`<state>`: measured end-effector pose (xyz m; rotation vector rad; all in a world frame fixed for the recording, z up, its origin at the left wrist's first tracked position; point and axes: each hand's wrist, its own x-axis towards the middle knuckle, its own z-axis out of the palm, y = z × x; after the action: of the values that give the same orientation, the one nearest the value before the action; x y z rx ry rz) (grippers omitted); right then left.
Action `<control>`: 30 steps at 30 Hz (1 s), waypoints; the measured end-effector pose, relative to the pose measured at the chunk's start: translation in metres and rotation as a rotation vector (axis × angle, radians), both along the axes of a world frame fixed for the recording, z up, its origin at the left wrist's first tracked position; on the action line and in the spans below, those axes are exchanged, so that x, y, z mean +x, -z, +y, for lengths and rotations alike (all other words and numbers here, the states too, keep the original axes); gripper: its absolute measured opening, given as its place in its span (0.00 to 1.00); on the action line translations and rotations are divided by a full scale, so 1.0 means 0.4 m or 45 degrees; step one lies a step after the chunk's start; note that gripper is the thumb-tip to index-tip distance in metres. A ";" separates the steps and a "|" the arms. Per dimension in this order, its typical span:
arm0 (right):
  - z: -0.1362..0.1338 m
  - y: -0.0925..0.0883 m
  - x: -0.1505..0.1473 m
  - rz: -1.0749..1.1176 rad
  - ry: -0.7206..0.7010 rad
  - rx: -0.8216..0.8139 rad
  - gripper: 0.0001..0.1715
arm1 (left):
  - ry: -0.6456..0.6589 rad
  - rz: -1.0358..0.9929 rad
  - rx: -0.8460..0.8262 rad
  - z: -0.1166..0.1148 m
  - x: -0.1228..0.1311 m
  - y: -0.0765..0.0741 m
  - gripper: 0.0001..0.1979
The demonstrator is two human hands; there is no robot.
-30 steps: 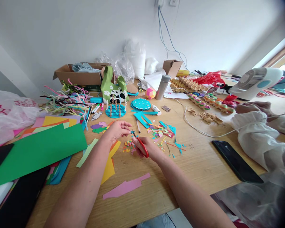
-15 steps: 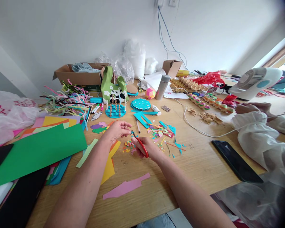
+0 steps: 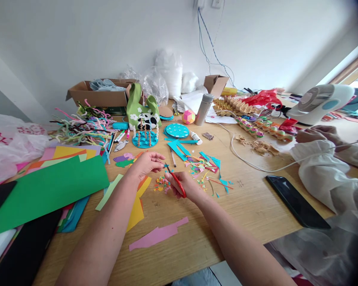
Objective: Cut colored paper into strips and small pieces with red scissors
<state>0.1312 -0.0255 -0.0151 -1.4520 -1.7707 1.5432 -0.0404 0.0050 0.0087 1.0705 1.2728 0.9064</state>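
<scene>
My right hand (image 3: 186,186) grips a pair of red-handled scissors (image 3: 178,185), whose dark blades point up and left. The blade tips come close to the fingertips of my left hand (image 3: 147,163), which are pinched together. Whatever sits between those fingers is too small to make out. Below both hands lies a heap of tiny multicoloured paper bits (image 3: 162,183). Yellow paper (image 3: 135,216) lies partly under my left forearm, and a pink paper offcut (image 3: 159,236) rests nearer the table's front edge. Blue paper scraps (image 3: 179,150) are spread beyond my right hand.
Green foam sheets (image 3: 50,190) are stacked at left beside pipe cleaners (image 3: 83,127). A blue disc with twisted posts (image 3: 145,139), a grey bottle (image 3: 205,109) and a panda bag (image 3: 144,113) stand behind. At right are a phone (image 3: 296,202), a fan (image 3: 319,103) and another person's sleeve (image 3: 319,171).
The other person's hand at right has shifted slightly. My hands and the scissors stay in nearly the same place.
</scene>
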 end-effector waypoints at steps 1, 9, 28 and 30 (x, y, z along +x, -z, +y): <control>0.000 0.000 0.000 0.001 0.000 0.002 0.34 | -0.004 -0.003 -0.001 0.000 -0.001 0.000 0.13; -0.001 0.003 0.001 0.009 -0.011 0.012 0.33 | 0.005 0.016 0.019 0.005 -0.010 0.014 0.14; 0.001 0.001 0.000 0.056 0.036 0.005 0.34 | -0.128 -0.096 0.000 0.007 -0.009 -0.003 0.19; -0.002 -0.007 -0.002 0.072 0.048 0.003 0.35 | -0.154 -0.137 -0.016 0.006 -0.005 -0.005 0.19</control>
<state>0.1306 -0.0262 -0.0122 -1.4181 -1.7027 1.5479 -0.0423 0.0073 0.0109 0.9306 1.2621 1.0322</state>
